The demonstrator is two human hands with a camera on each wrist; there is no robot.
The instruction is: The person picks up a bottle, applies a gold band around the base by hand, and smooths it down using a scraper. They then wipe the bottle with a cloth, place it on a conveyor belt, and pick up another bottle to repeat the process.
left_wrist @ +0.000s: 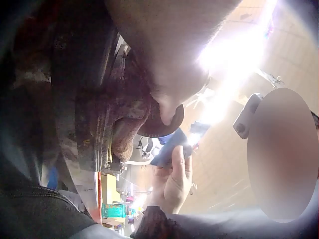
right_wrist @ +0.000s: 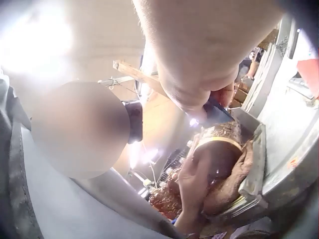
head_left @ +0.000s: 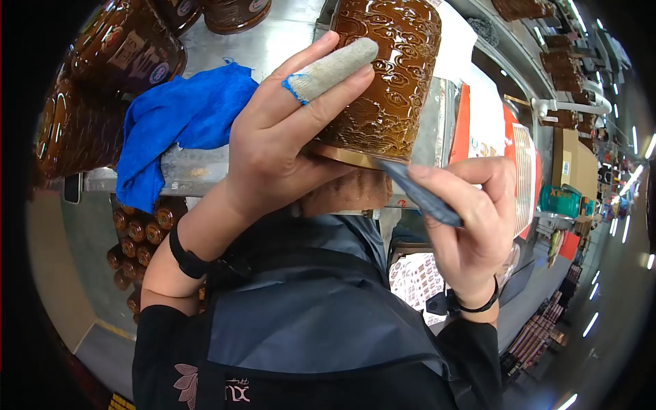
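A glossy brown jar (head_left: 396,75) with a raised swirling pattern lies on its side in the head view, its gold-coloured band (head_left: 347,156) facing the person. My left hand (head_left: 266,133) holds it, fingers laid along its side and the thumb by the base; one finger wears a grey cloth finger cover (head_left: 335,68). Between thumb and fingers, my right hand (head_left: 475,205) pinches a dark grey folded piece (head_left: 422,195) whose tip meets the band's right end. Beneath the jar sits a rough brown block (head_left: 348,193). In the right wrist view, the jar's round base (right_wrist: 219,159) shows.
A blue cloth (head_left: 188,109) drapes over the metal bench's front edge (head_left: 195,172) on the left. Larger brown jars (head_left: 126,48) stand behind it. Red and white packaging (head_left: 478,130) lies right of the jar. Several small jars (head_left: 140,239) sit below the bench.
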